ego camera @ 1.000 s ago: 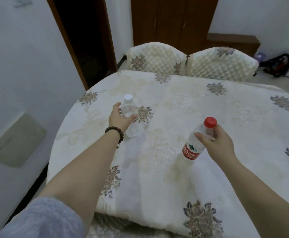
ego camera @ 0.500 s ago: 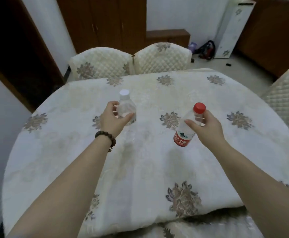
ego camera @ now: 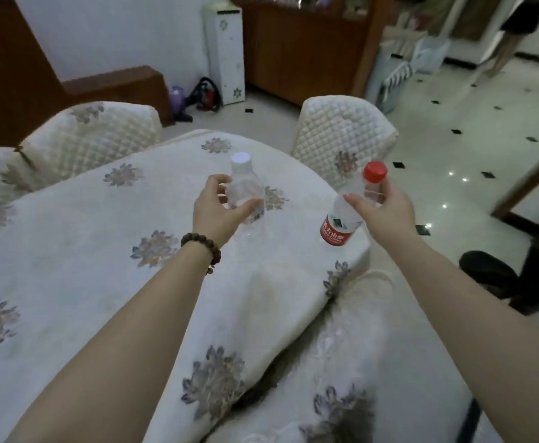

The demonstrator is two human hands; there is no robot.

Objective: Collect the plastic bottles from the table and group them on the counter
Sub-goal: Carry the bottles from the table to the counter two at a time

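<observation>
My left hand (ego camera: 217, 209) grips a clear plastic bottle with a white cap (ego camera: 245, 190), held upright above the round table (ego camera: 69, 251). My right hand (ego camera: 383, 209) grips a second clear bottle with a red cap and red label (ego camera: 341, 219), tilted with its base toward the left, above the table's right edge. Both bottles are lifted off the floral white tablecloth. A bead bracelet circles my left wrist.
Quilted white chairs stand at the far left (ego camera: 92, 135), far right (ego camera: 341, 139) and close below me (ego camera: 357, 362). Beyond lie a tiled floor (ego camera: 469, 155), a wooden cabinet (ego camera: 303, 52), a white appliance (ego camera: 225, 52) and a dark stool (ego camera: 488, 276).
The view has swung to the right, bringing the floor and cabinet into sight. Both hands have kept their bottles and carried them toward the table's right edge.
</observation>
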